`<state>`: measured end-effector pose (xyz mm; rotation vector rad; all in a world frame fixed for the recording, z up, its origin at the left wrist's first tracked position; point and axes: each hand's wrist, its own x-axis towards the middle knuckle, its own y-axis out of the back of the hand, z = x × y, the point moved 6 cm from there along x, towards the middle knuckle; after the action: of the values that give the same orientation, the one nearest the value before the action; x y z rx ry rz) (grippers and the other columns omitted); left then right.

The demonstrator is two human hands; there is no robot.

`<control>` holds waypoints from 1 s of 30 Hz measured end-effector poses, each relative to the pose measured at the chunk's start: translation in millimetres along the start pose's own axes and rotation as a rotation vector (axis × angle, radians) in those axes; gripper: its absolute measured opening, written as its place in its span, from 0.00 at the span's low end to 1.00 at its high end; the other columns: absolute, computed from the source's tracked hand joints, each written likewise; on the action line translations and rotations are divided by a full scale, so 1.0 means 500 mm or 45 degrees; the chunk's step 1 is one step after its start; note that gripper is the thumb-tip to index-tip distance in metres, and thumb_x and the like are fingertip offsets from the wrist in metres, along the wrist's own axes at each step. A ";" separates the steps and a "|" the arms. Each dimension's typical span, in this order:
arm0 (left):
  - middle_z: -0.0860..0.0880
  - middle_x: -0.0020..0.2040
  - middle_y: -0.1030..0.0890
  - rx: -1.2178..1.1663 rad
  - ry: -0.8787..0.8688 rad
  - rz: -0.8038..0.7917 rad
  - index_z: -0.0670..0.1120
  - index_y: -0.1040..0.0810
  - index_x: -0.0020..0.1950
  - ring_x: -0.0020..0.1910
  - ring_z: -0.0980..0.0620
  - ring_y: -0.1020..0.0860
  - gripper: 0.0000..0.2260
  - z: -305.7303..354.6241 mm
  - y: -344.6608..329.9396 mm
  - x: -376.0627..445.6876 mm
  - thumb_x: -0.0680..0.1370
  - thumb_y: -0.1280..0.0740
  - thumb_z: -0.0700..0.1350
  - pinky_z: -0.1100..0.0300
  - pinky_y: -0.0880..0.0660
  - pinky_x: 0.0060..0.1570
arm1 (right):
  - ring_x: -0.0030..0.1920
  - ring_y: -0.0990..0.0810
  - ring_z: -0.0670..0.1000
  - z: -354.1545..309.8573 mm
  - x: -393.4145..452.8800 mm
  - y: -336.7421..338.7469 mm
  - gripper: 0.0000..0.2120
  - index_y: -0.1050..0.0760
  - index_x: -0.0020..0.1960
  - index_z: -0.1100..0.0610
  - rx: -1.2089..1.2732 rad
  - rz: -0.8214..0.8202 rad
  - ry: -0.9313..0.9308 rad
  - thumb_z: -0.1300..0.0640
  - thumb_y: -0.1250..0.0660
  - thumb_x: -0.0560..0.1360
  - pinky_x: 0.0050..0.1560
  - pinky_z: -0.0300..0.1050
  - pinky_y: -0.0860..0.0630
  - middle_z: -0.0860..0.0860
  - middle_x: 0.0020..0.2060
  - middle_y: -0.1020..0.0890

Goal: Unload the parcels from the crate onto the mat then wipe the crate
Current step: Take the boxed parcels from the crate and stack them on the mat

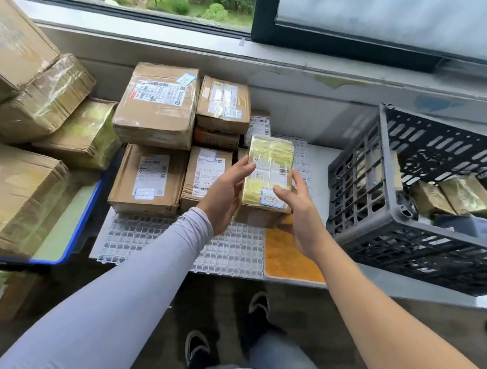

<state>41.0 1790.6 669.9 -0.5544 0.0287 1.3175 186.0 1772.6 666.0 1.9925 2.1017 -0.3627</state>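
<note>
A small cardboard parcel wrapped in yellowish tape sits between both hands over the white grid mat. My left hand presses its left side and my right hand holds its right side and lower edge. Several taped parcels are stacked on the mat to the left. The dark plastic crate stands tilted at the right, with a few gold-taped parcels and a grey bag inside.
A blue tray at the left holds a pile of larger cardboard boxes. An orange cloth lies on the shelf beside the mat. A window sill runs along the back. My feet stand on the floor below.
</note>
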 end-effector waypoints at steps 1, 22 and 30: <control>0.53 0.59 0.14 0.002 0.007 -0.006 0.54 0.23 0.69 0.57 0.55 0.16 0.13 0.008 -0.010 0.016 0.86 0.41 0.48 0.60 0.20 0.50 | 0.68 0.28 0.41 -0.008 0.017 0.008 0.40 0.46 0.82 0.40 -0.009 0.014 -0.021 0.41 0.30 0.75 0.73 0.60 0.31 0.40 0.73 0.30; 0.50 0.57 0.13 0.018 0.066 0.357 0.51 0.19 0.62 0.54 0.54 0.14 0.22 0.176 -0.055 0.412 0.87 0.49 0.59 0.62 0.19 0.44 | 0.77 0.35 0.47 -0.161 0.471 0.106 0.38 0.45 0.84 0.53 0.041 -0.072 0.021 0.44 0.34 0.79 0.77 0.47 0.38 0.47 0.80 0.36; 0.55 0.70 0.20 0.145 0.189 0.455 0.51 0.26 0.75 0.72 0.53 0.26 0.32 0.162 0.004 0.455 0.81 0.47 0.70 0.44 0.35 0.76 | 0.41 0.23 0.23 -0.158 0.489 0.106 0.07 0.32 0.61 0.48 0.044 -0.119 0.032 0.59 0.43 0.87 0.41 0.21 0.29 0.33 0.49 0.25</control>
<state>77.2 2029.1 665.2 -0.5656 0.3367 1.6067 226.1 2031.7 659.2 1.9315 2.2244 -0.3942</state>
